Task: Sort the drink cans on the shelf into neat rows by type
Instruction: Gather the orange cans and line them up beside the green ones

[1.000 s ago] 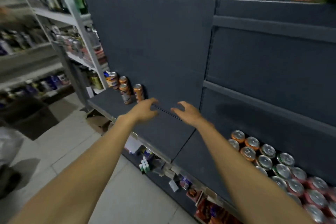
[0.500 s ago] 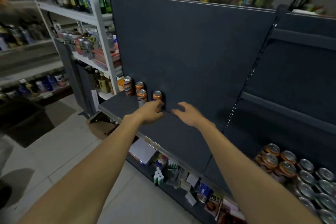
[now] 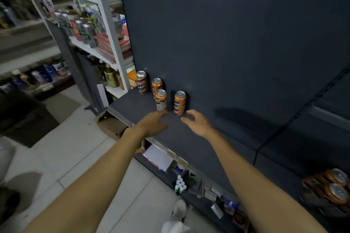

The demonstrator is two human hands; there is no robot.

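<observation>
Left hand: the left hand (image 3: 154, 123) reaches over the dark shelf (image 3: 132, 108) with its fingers loosely spread and holding nothing; the fingertips lie at the foot of the front orange can (image 3: 161, 100), and whether they touch it cannot be told.
Right hand: the right hand (image 3: 198, 123) hovers low over the same shelf, fingers relaxed and slightly parted, gripping nothing; its fingertips are just beside the base of the right orange can (image 3: 180, 103), apart from it by a thin gap.
Cans at the back: four tall cans stand upright near the shelf's left end, against the dark back panel (image 3: 227, 43). The leftmost can (image 3: 142, 82) has a silver top and a blue-and-white band. Next to it stands the rear orange can (image 3: 156, 85), partly hidden by the front orange can.
Spacing: the right orange can stands alone, a clear gap between it and the front orange can.
Other cans: a cluster of orange cans (image 3: 333, 185) with silver lids sits on the shelf at the far right edge, well apart from both hands.
Below the shelf: a lower tier holds small packets and a pack of white-capped bottles (image 3: 180, 184), too blurred to name further.
Left side: a white rack (image 3: 106, 17) carries bottles, cans and stacked boxes.
Floor: pale tiles (image 3: 66, 157), with a cardboard box (image 3: 111, 125) under the shelf's corner.
</observation>
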